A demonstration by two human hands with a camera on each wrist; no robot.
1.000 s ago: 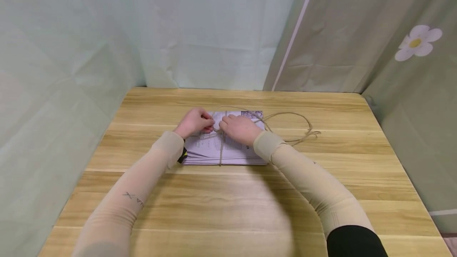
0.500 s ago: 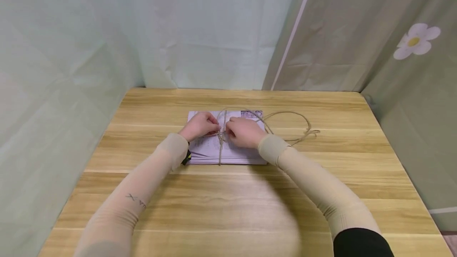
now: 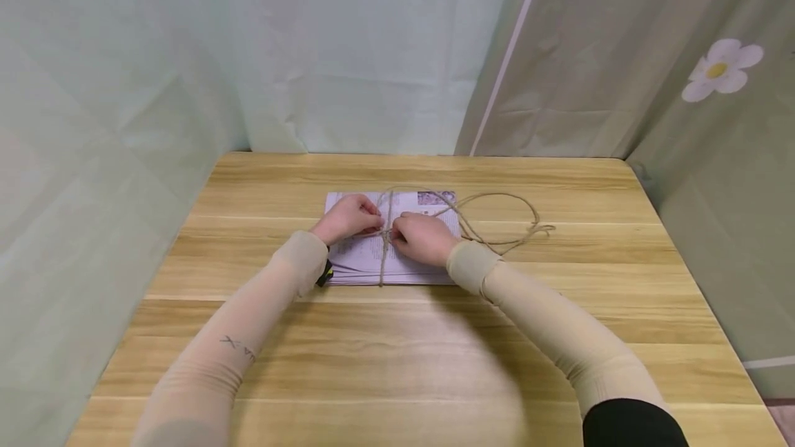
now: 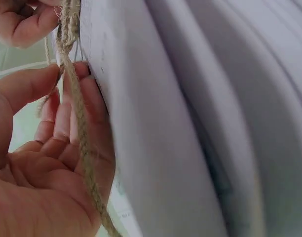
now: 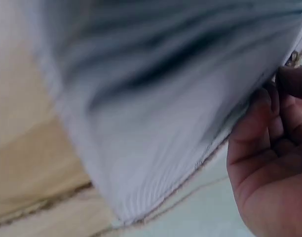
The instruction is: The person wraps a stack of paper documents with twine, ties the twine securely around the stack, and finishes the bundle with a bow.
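Paper stack [image 3: 406, 270] lies flat on the wood-grain worktop [image 3: 373, 364], towards the far side, twine [image 3: 381, 264] running front to back over it and crossing near the middle at a knot [image 3: 386, 232]. My left hand [image 3: 346, 219] pinches a strand between thumb and fingers just left of the knot; another strand passes in front of the palm in the left wrist view. My right hand [image 3: 425, 236] has its fingers curled, tips together on the twine at the knot. Hands near each other, not touching. Loose twine loop [image 3: 502, 193] spreads right of the stack. Beige sleeves [image 3: 248, 316] on both arms; pale curtain [image 3: 373, 74] behind, white flower [image 3: 722, 70] at right.
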